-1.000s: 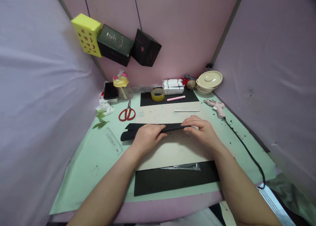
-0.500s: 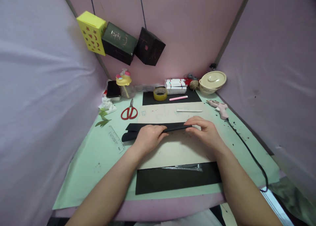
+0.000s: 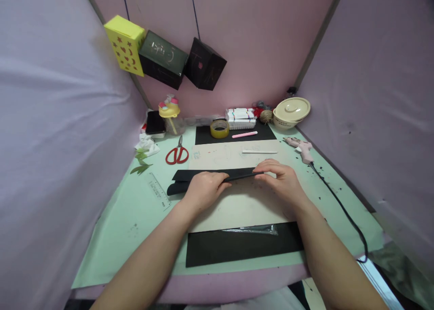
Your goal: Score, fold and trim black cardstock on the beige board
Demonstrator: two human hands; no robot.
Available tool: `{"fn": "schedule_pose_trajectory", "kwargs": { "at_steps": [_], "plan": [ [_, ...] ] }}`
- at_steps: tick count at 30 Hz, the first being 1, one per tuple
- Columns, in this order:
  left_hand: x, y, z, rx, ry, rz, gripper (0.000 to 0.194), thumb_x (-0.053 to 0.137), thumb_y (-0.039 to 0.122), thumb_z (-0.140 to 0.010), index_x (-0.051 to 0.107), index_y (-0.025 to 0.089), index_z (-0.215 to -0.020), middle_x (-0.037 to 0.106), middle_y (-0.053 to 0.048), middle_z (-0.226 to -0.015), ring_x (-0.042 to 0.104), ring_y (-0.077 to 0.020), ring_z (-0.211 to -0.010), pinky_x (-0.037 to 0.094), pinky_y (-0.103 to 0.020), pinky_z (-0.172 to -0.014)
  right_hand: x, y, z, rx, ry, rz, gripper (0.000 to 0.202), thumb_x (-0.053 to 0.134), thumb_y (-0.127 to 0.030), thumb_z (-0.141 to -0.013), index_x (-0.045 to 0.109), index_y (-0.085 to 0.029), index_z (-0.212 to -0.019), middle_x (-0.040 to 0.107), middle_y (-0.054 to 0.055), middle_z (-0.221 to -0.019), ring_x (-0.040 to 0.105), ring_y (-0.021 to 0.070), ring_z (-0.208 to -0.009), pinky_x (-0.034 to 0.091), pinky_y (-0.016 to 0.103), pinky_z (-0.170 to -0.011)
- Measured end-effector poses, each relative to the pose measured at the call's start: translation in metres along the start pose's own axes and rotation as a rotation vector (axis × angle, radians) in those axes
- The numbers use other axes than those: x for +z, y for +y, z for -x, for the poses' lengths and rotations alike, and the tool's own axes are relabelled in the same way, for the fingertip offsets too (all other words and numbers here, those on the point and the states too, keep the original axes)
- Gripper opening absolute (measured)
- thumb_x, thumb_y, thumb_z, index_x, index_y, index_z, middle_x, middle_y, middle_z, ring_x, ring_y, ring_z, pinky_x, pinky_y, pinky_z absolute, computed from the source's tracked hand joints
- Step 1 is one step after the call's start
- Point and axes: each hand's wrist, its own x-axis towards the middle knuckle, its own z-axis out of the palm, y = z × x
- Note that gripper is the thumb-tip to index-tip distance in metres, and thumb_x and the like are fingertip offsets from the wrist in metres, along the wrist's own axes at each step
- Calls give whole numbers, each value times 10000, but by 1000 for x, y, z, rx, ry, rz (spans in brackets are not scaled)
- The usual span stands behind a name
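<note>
A folded sheet of black paper lies crosswise over a pale board, its left end curling open in layers. Around its middle, my left hand is closed, fingertips and thumb on the near edge. The right end is pinched between the thumb and fingers of my right hand. Beyond the paper, a white pen rests on the board. Red-handled scissors and a clear ruler lie to the left. Part of the fold is hidden under my left hand.
A pink glue gun with a black cord lies at the right. At the back are a tape roll, white markers, a lidded bowl and a cup. Boxes hang above. Black sheets stick out beneath the board.
</note>
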Motion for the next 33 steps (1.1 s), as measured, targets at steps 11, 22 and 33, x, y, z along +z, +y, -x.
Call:
{"fn": "schedule_pose_trajectory", "kwargs": {
  "at_steps": [11, 22, 33],
  "plan": [
    [2, 0, 1, 15, 14, 4, 270, 527, 410, -948, 678, 229, -1081, 750, -25, -982, 703, -223, -853, 498, -315, -712, 2, -4, 0, -64, -21, -20, 39, 701, -271, -829, 717, -265, -794, 705, 23, -825, 644, 209, -857, 491, 422, -849],
    [2, 1, 0, 14, 9, -11, 259, 538, 403, -944, 682, 228, -1070, 751, -30, -924, 701, -217, -827, 488, -303, -696, 1, -3, 0, -84, -22, 16, 35, 694, -256, -836, 718, -261, -811, 708, 27, -834, 644, 209, -860, 501, 405, -826],
    [1, 3, -1, 31, 2, -18, 223, 561, 368, -935, 682, 219, -1046, 750, -34, -915, 702, -230, -826, 486, -318, -702, 4, -3, 1, -226, -5, 201, 85, 696, -242, -840, 732, -284, -904, 655, 31, -860, 577, 200, -865, 478, 375, -761]
  ]
}}
